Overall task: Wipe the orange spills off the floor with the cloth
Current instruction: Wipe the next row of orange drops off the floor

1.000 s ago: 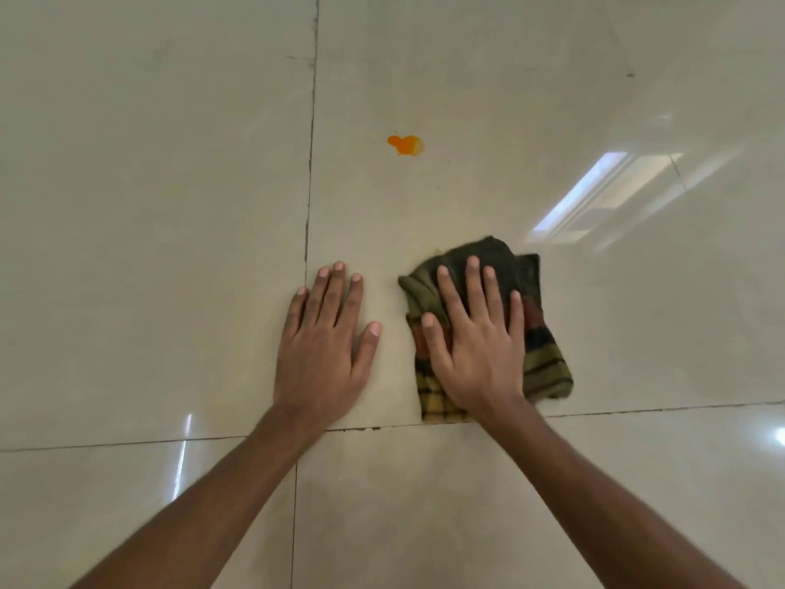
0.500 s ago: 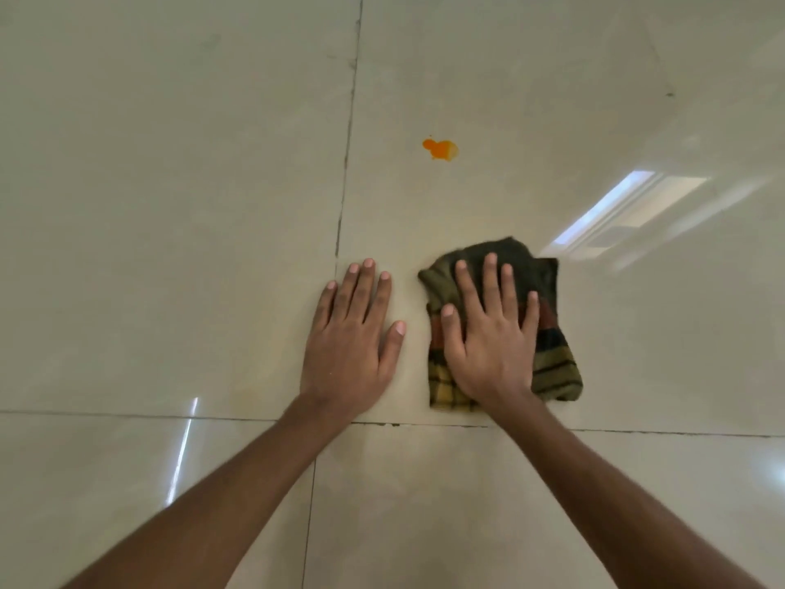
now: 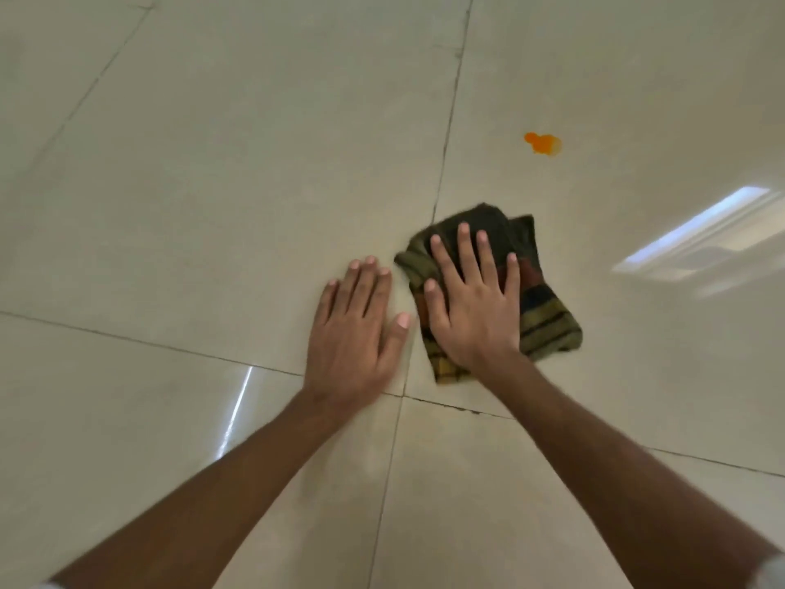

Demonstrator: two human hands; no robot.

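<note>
A folded dark green cloth with yellow and red plaid stripes [image 3: 526, 299] lies flat on the glossy cream-tiled floor [image 3: 212, 206], just right of a vertical grout line [image 3: 446, 142]. The right hand [image 3: 475, 308] presses down on it with palm flat and fingers spread wide — not gripping, only bearing on the fabric, whose far and right edges show beyond the fingers. The left hand [image 3: 352, 333] rests palm-down on the bare tile just beside the cloth, fingers held close together and extended, thumb out toward the cloth's near-left edge; it holds nothing. A small bright orange spill [image 3: 543, 143] — two merged blobs — sits on the same tile, farther off and a little right of the cloth, apart from it. A pale window reflection [image 3: 696, 231] gleams at right.
</note>
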